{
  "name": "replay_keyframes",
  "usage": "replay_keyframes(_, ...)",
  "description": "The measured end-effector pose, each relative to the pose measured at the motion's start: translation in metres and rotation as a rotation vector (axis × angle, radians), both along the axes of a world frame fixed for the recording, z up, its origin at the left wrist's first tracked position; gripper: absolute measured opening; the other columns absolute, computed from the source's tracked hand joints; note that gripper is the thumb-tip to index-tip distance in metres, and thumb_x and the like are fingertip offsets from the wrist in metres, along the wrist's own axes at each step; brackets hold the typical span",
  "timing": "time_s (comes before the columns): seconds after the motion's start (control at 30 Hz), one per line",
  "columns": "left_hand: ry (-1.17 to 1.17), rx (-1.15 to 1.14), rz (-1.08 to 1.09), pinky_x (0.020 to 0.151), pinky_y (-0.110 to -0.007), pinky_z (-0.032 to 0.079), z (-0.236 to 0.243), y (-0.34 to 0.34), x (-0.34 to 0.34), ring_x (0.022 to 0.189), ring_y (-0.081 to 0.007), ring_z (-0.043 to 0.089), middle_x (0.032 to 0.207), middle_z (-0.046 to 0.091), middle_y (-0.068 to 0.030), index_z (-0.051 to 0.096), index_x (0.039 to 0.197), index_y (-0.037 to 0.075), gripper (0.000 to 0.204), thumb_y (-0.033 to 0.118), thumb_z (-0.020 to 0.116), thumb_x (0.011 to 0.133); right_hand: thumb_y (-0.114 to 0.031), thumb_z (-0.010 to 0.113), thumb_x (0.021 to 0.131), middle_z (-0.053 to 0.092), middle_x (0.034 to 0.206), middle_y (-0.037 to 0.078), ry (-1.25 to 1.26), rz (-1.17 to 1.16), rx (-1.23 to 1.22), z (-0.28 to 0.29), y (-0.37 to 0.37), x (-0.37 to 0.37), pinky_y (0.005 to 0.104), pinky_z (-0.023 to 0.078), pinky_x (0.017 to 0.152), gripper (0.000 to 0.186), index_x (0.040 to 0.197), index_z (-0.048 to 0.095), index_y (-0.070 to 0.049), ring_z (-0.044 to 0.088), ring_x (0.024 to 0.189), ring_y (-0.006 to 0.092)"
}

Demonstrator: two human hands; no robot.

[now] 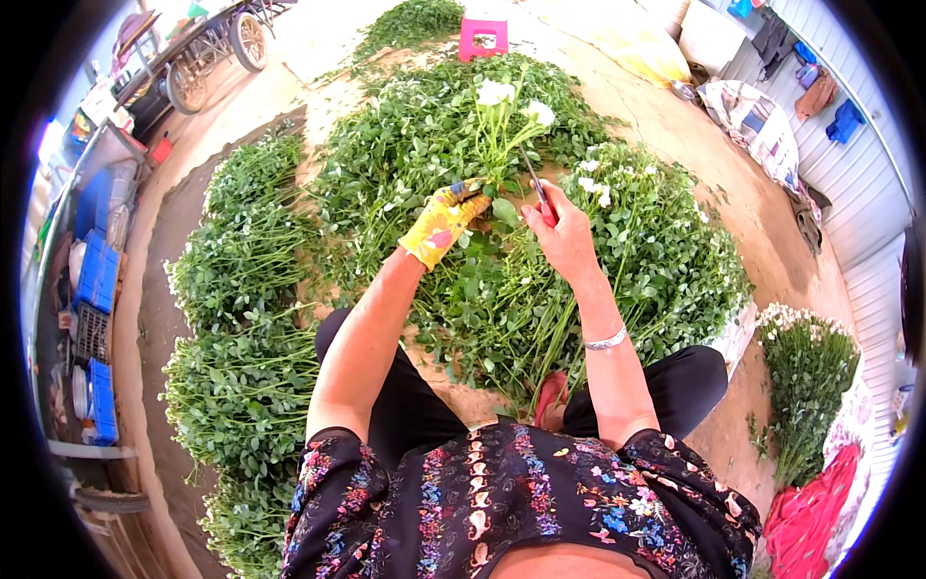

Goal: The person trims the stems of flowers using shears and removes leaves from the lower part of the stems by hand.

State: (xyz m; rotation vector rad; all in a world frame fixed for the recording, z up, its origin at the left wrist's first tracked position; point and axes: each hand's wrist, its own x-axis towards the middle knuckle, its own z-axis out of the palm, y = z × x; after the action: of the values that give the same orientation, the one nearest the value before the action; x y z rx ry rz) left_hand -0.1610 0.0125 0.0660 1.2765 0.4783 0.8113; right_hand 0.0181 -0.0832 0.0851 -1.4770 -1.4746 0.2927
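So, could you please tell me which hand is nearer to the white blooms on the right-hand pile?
Right. The right hand, gripping a red-handled tool, is just below-left of the white blooms; the left hand, gloved and holding a flower sprig, is farther to their left.

The left hand (453, 217) is wearing a bright yellow glove (426, 243) with a pink flower print, its fingertips showing blue-black. The cutting tool (546, 207) is displaying a red handle and a dark blade. The held flowers (496, 94) are showing white heads over light green stems, while the leafy heap (386, 135) is spreading mid-green. The blouse (453, 492) is carrying pink, blue and white floral stripes on black; the trousers (680, 386) are looking plain black. A bracelet (606, 341) is gleaming silver. A stool (471, 43) is glowing hot pink against the tan floor (666, 125). Crates (98, 275) are showing blue, a cloth (815, 516) is blazing pinkish red, and the ribbed wall (858, 188) is looking pale grey.
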Motion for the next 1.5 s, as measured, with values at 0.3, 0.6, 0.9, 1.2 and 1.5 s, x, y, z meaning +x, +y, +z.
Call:
replay_keyframes(0.3, 0.056, -0.049, -0.055, 0.072, -0.028, 0.056, -0.006, 0.003, 0.0, 0.086, -0.0124, 0.062, 0.103, 0.063, -0.0025, 0.057, 0.118, 0.005, 0.027, 0.008, 0.057, 0.091, -0.023, 0.066, 0.083, 0.053, 0.071, 0.007, 0.018, 0.077, -0.06, 0.009, -0.007, 0.008, 0.0298, 0.045, 0.065, 0.043, 0.117, 0.054, 0.001, 0.05, 0.065, 0.0169)
replay_keyframes(0.6, 0.105, 0.032, -0.188, 0.078, -0.032, 0.054, -0.013, 0.008, -0.005, 0.098, -0.0136, 0.06, 0.116, 0.061, -0.0014, 0.057, 0.122, 0.009, 0.032, 0.019, 0.057, 0.092, -0.022, 0.065, 0.086, 0.051, 0.075, 0.0, 0.017, 0.13, -0.14, 0.011, -0.013, 0.009, 0.0248, 0.041, 0.064, 0.04, 0.123, 0.056, -0.009, 0.044, 0.066, 0.0089)
replay_keyframes(0.9, 0.126, 0.036, -0.206, 0.076, -0.031, 0.054, -0.01, 0.004, -0.006, 0.094, -0.0127, 0.061, 0.11, 0.063, -0.0014, 0.058, 0.121, 0.009, 0.03, 0.017, 0.057, 0.092, -0.021, 0.068, 0.082, 0.053, 0.071, 0.008, 0.008, 0.104, -0.161, 0.014, -0.021, 0.008, 0.0288, 0.044, 0.064, 0.042, 0.117, 0.057, 0.0, 0.049, 0.064, 0.0154)
replay_keyframes(1.2, 0.128, 0.038, -0.112, 0.061, -0.026, 0.053, -0.008, 0.001, -0.005, 0.066, -0.0123, 0.063, 0.091, 0.066, -0.0023, 0.061, 0.112, 0.004, 0.024, 0.011, 0.061, 0.089, -0.022, 0.068, 0.082, 0.049, 0.065, 0.007, -0.03, 0.094, -0.097, 0.008, -0.02, 0.014, 0.0291, 0.044, 0.06, 0.041, 0.114, 0.058, 0.001, 0.045, 0.059, 0.0158)
replay_keyframes(1.5, 0.253, 0.069, -0.12, 0.064, -0.027, 0.055, -0.009, 0.007, -0.01, 0.076, -0.01, 0.061, 0.094, 0.066, -0.0013, 0.064, 0.108, 0.004, 0.02, 0.01, 0.06, 0.089, -0.02, 0.068, 0.082, 0.045, 0.064, 0.003, -0.054, 0.079, -0.183, 0.01, -0.024, 0.016, 0.0271, 0.04, 0.057, 0.037, 0.113, 0.059, -0.002, 0.042, 0.058, 0.0131)
